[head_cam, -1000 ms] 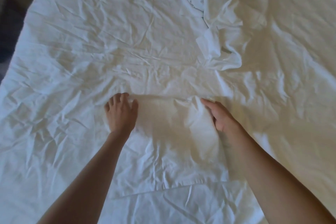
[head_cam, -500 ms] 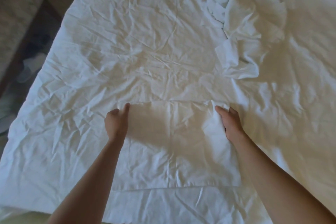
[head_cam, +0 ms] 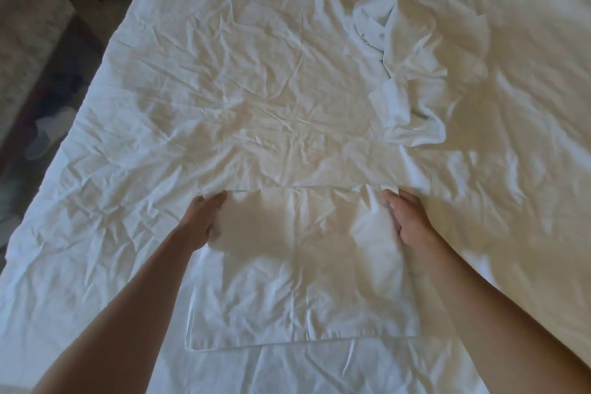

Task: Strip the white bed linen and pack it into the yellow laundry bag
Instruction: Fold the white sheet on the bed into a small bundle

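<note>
A white pillowcase (head_cam: 300, 291) lies flat on the wrinkled white bed sheet (head_cam: 224, 89), its near edge toward me. My left hand (head_cam: 204, 217) pinches its far left corner. My right hand (head_cam: 409, 217) grips its far right corner, where the cloth bunches into a fold. A second white pillowcase (head_cam: 412, 73) lies crumpled on the sheet further away, to the right. The yellow laundry bag is not in view.
The bed's left edge runs diagonally from top centre to lower left. Beyond it is dark patterned floor (head_cam: 48, 99) and a grey upholstered piece (head_cam: 25, 25) at the upper left.
My left hand went from lying flat with spread fingers to pinching the pillowcase's corner. Both hands moved apart to the far corners, and the pillowcase now lies flatter and wider.
</note>
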